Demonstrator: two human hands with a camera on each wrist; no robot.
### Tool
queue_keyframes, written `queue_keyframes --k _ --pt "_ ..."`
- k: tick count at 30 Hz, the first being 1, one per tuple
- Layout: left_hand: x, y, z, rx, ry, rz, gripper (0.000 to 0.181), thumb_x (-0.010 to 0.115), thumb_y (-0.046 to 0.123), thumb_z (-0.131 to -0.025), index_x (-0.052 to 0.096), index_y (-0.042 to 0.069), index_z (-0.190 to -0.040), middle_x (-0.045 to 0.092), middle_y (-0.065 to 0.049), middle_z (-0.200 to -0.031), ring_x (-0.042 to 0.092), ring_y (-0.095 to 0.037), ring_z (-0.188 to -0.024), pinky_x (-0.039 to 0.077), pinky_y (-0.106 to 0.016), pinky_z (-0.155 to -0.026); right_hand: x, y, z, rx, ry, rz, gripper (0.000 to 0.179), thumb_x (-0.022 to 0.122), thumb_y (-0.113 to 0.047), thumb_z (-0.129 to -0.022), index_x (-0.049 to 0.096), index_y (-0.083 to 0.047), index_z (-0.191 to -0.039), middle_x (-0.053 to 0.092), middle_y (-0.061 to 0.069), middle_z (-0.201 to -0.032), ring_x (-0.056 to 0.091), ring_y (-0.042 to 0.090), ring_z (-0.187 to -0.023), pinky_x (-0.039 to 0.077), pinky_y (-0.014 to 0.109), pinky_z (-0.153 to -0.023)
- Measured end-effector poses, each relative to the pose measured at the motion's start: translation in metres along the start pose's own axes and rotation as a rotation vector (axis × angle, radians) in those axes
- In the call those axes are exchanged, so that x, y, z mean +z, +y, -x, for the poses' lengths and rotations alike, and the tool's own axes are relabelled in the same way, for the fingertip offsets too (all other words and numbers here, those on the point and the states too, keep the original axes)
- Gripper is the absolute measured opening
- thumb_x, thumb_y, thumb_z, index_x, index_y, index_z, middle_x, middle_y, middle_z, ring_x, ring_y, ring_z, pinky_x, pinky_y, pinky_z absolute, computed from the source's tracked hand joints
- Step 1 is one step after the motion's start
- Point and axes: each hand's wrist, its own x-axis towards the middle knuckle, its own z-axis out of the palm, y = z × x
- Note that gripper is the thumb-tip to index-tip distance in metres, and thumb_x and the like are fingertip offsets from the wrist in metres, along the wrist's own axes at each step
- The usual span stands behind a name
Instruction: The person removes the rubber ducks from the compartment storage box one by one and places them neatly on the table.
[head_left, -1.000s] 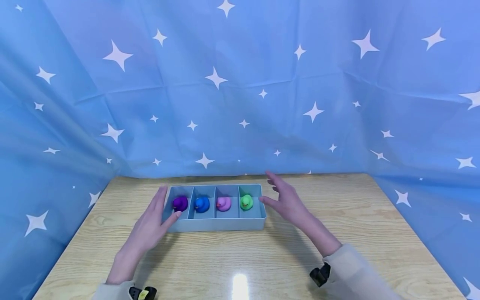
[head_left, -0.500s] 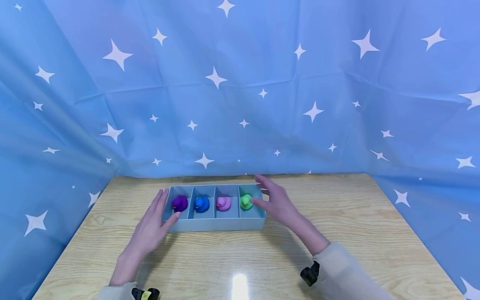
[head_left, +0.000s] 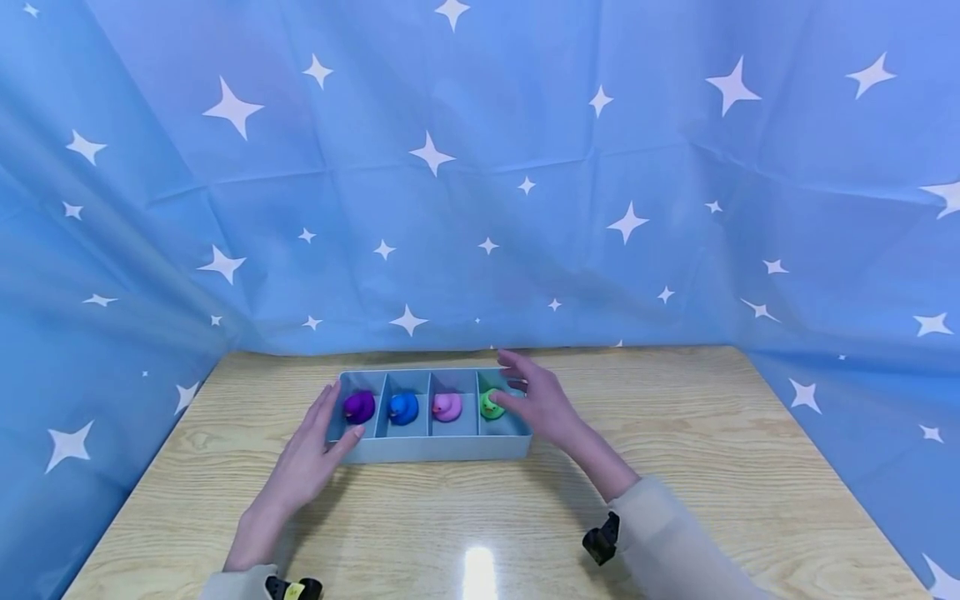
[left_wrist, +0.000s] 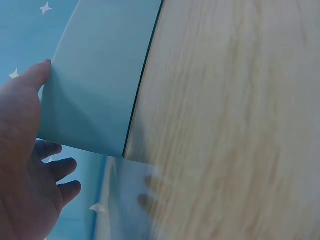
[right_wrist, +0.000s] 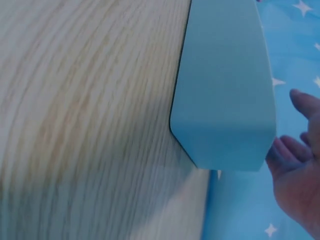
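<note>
A pale blue box (head_left: 430, 451) with a row of compartments stands on the wooden table. From left to right it holds a purple rubber duck (head_left: 359, 407), a blue rubber duck (head_left: 403, 408), a pink rubber duck (head_left: 447, 407) and a green rubber duck (head_left: 489, 407). My left hand (head_left: 303, 462) is at the box's left end, fingers along that side and thumb by the front corner; contact is hard to tell. Over the right compartment hovers my right hand (head_left: 542, 406), fingers spread and holding nothing, its thumb overlapping the green duck in the head view.
Bare wood tabletop (head_left: 450, 508) lies in front of the box. A blue curtain (head_left: 480, 192) with white stars hangs behind the table and round its sides. Each wrist carries a small black camera (head_left: 602, 539).
My right hand has moved left from beside the box's right end to over the green duck's compartment. The left hand has shifted slightly rightward. All the ducks stay in their compartments.
</note>
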Motion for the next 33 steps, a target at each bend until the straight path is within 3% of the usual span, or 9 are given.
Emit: queue_keyframes --k 9,24,28,33 --pt "0.001 -0.002 0.001 -0.011 -0.040 0.113 0.083 0.055 0.044 -0.106 0.011 0.007 -0.165 0.015 -0.023 -0.168 0.018 -0.049 -0.151 0.021 -0.067 -0.117 0.008 -0.001 0.000 0.028 -0.035 -0.004 0.062 0.070 -0.010 -0.099 0.042 -0.001 -0.154 0.054 0.022 -0.146 0.059 0.039 -0.127 0.047 0.051 -0.107" --pt "0.001 -0.006 -0.001 -0.081 -0.067 0.166 0.084 0.051 0.049 -0.106 0.008 0.007 -0.166 0.015 -0.025 -0.167 0.016 -0.050 -0.151 0.020 -0.065 -0.118 0.005 0.001 -0.010 0.001 -0.154 0.194 0.048 0.069 -0.003 -0.098 0.054 0.007 -0.142 0.060 0.024 -0.137 0.064 0.036 -0.118 0.053 0.047 -0.099" --pt "0.001 -0.007 0.000 -0.104 -0.082 0.183 0.084 0.049 0.052 -0.106 0.007 0.011 -0.166 0.013 -0.024 -0.168 0.015 -0.049 -0.151 0.020 -0.065 -0.118 0.005 0.001 -0.013 -0.037 -0.175 0.281 0.047 0.072 -0.003 -0.095 0.058 0.007 -0.139 0.062 0.022 -0.135 0.065 0.035 -0.116 0.054 0.046 -0.099" --pt "0.002 -0.008 0.000 -0.148 -0.111 0.226 0.084 0.049 0.053 -0.106 0.003 0.018 -0.167 0.013 -0.024 -0.168 0.014 -0.051 -0.150 0.019 -0.068 -0.116 0.003 0.005 -0.017 -0.066 -0.188 0.312 0.045 0.073 -0.003 -0.094 0.061 0.006 -0.136 0.065 0.021 -0.131 0.067 0.033 -0.113 0.055 0.045 -0.097"
